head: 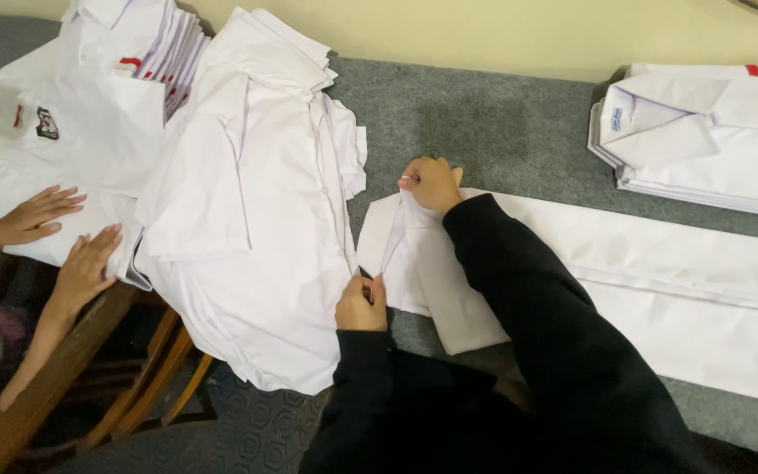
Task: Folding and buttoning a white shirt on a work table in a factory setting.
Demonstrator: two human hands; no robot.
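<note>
- Your right hand [432, 183] sits just above the frame's centre, at about 12 o'clock from your left hand, with its grip pinched shut on the upper corner of the collar of the white shirt [660, 281] laid flat before you.
- Your left hand [361, 304] lies at about 6 o'clock from the right one, its grip closed on the lower corner of that same collar, so the collar edge runs taut between your two fists.
- Both your arms wear black sleeves [519, 298], and the right forearm lies across the shirt's shoulder part.
- The white shirt stretches from the collar out toward 3 o'clock, folded into a long band on the grey worktop [484, 123], reaching the right edge of the view.
- At 9 o'clock from your hands, touching the collar end, rests a loose heap of white shirts [247, 228], which hangs over the worktop's near edge.
- At 10 o'clock from that heap stands a further stack of white shirts [116, 96] with red marks at the collars and a small badge on the top one.
- Another person's two hands [54, 241] press flat on that stack's near edge, at 9 o'clock from you, well apart from your own.
- At 2 o'clock, near the wall, lies a neat pile of folded white shirts [704, 132], collar up, well apart from your right hand.
- A wooden chair frame [146, 377] shows below the heap at 7 o'clock.
</note>
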